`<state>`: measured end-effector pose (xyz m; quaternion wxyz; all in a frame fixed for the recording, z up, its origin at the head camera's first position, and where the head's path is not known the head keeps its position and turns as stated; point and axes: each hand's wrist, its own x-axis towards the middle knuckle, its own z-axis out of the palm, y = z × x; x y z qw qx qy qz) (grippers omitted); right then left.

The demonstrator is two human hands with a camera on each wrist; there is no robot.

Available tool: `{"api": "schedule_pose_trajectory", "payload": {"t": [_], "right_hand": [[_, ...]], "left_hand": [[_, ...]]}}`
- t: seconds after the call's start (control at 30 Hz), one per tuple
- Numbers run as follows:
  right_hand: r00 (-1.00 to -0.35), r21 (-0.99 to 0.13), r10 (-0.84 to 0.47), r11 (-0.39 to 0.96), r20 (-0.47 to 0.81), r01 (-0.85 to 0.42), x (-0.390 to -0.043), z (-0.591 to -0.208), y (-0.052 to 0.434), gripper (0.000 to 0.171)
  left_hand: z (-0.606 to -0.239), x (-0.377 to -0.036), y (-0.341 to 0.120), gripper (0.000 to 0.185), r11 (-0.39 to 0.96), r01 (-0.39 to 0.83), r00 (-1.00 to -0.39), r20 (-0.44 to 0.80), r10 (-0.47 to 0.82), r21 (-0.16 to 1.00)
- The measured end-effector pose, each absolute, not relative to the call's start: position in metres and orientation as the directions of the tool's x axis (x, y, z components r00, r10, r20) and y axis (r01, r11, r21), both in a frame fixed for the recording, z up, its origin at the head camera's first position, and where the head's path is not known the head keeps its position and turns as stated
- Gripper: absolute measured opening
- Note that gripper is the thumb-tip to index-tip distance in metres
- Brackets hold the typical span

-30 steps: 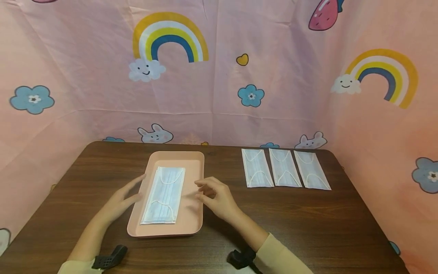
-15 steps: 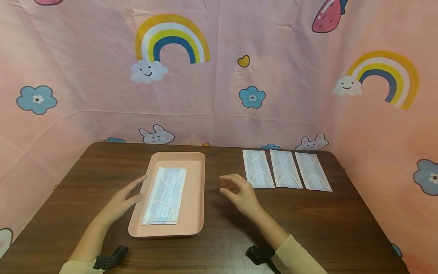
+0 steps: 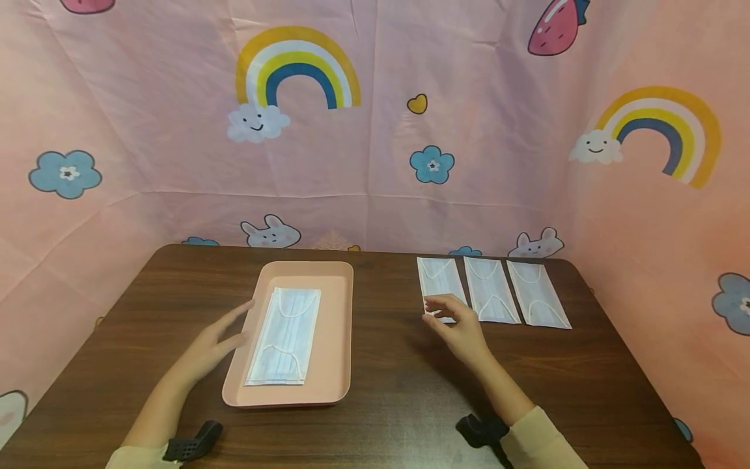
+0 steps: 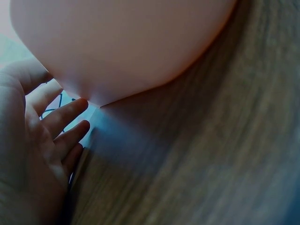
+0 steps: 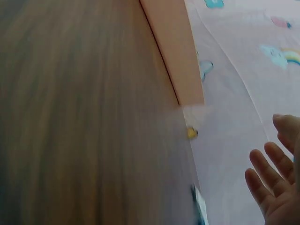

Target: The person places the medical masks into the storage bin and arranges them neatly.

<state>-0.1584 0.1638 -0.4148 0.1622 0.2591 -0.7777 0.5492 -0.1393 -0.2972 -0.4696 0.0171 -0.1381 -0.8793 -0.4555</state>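
Note:
A pink tray [image 3: 335, 326] on the left half of the table holds blue-and-white face masks [image 3: 284, 339], apparently stacked, with ear loops on top. My left hand [image 3: 205, 348] rests against the tray's left edge, fingers extended; the left wrist view shows the fingers beside the tray's side [image 4: 126, 51]. Over the near end of the leftmost of three masks [image 3: 441, 277] at the right hovers my right hand [image 3: 463, 329], fingers loosely bent and holding nothing. Another mask [image 3: 491, 290] and a third mask [image 3: 538, 293] lie beside it in a row.
The brown wooden table [image 3: 387, 365] ends at a pink printed cloth [image 3: 375, 143] hanging behind and at both sides. Black wrist cameras [image 3: 193, 443] sit on both forearms. The tray's side [image 5: 173, 51] also appears in the right wrist view.
My right hand has moved from the tray's right edge across the table to the leftmost mask in the row. The left hand has stayed at the tray.

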Motion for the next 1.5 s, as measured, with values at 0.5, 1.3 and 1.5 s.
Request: {"api": "schedule_pose_trajectory", "payload": {"t": [0.5,1.3,1.5], "right_hand": [[-0.865,-0.798,-0.034,0.370,0.500,-0.475,-0.167,-0.425,0.244,0.030],[-0.866,-0.839,0.301,0.501,0.400,-0.213,-0.196,-0.442,0.342,0.037],[-0.880,-0.841,0.317,0.520,0.354,-0.150,-0.211,-0.457,0.364,0.042]], "left_hand": [[-0.468,-0.137,-0.293,0.061,0.532,0.264,-0.960,0.163,0.230,0.805],[-0.472,-0.138,-0.297,0.060,0.540,0.244,-0.964,0.142,0.224,0.805],[-0.468,-0.138,-0.295,0.059,0.543,0.251,-0.963,0.151,0.223,0.801]]}}
